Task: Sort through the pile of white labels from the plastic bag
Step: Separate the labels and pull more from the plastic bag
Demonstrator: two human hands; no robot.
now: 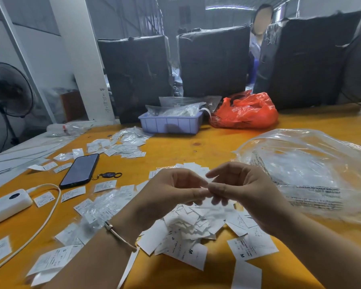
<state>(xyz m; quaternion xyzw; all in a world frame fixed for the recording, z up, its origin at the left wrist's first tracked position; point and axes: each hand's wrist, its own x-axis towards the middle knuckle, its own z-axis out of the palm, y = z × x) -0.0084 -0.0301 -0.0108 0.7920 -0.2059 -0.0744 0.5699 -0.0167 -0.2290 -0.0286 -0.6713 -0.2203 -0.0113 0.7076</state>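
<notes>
A heap of white labels (188,228) printed with size letters lies on the yellow table, right under my hands. My left hand (171,195) and my right hand (240,190) are raised above the heap, fingertips meeting. Both pinch one small white label (206,181) between thumbs and forefingers. The large clear plastic bag (313,174) lies crumpled at the right, touching the heap's edge. More labels (73,193) are scattered singly to the left, and another loose group (121,147) sits further back.
A black phone (79,171) with a key fob lies left of centre. A white power bank (6,205) and its cable are at the far left. A lilac tray (171,123) and a red bag (246,111) stand at the back. Black wrapped bales and a person are behind the table.
</notes>
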